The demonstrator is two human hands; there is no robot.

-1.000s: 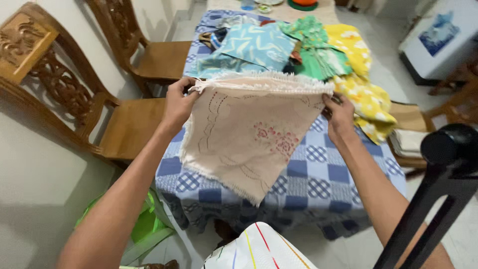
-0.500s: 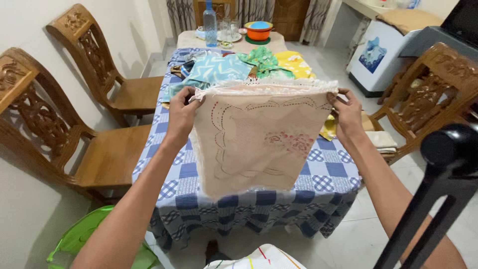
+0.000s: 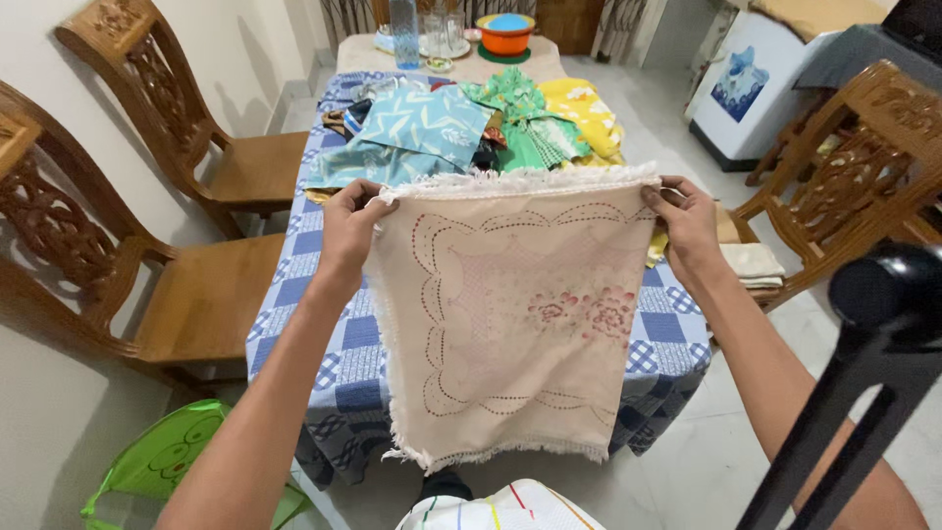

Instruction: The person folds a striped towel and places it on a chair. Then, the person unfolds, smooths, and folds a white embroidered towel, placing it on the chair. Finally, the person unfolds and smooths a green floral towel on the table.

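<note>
You hold a cream embroidered cloth [image 3: 510, 314] up in the centre of the frame, stretched flat by its top corners. Your left hand [image 3: 348, 231] has its grip closed on the upper left corner, and your right hand [image 3: 687, 226] has its grip closed on the upper right corner. The cloth hangs down in front of you, fringe along its top and bottom edges, a dotted border stitched around it and pink flowers at its lower right. It hides much of the near end of the bench [image 3: 294, 294], which carries a blue and white checked cover and runs away from you toward the top of the frame.

On the bench beyond the cloth lies a heap of clothes: a pale blue patterned piece [image 3: 422, 128], a green piece [image 3: 525, 123] and a yellow piece [image 3: 589, 113]. At the far end, top centre, stand a clear bottle [image 3: 403, 20] and an orange bowl [image 3: 505, 34].

Two carved wooden chairs [image 3: 196, 128] stand along the white wall at the left, and another wooden chair [image 3: 863, 147] stands at the right with folded cloth [image 3: 751, 263] on its seat. A green plastic stool [image 3: 162, 461] sits at the lower left on the pale tiled floor [image 3: 706, 461]. A white appliance [image 3: 746, 79] stands at the upper right. A black stand [image 3: 863, 363] crosses the lower right corner.
</note>
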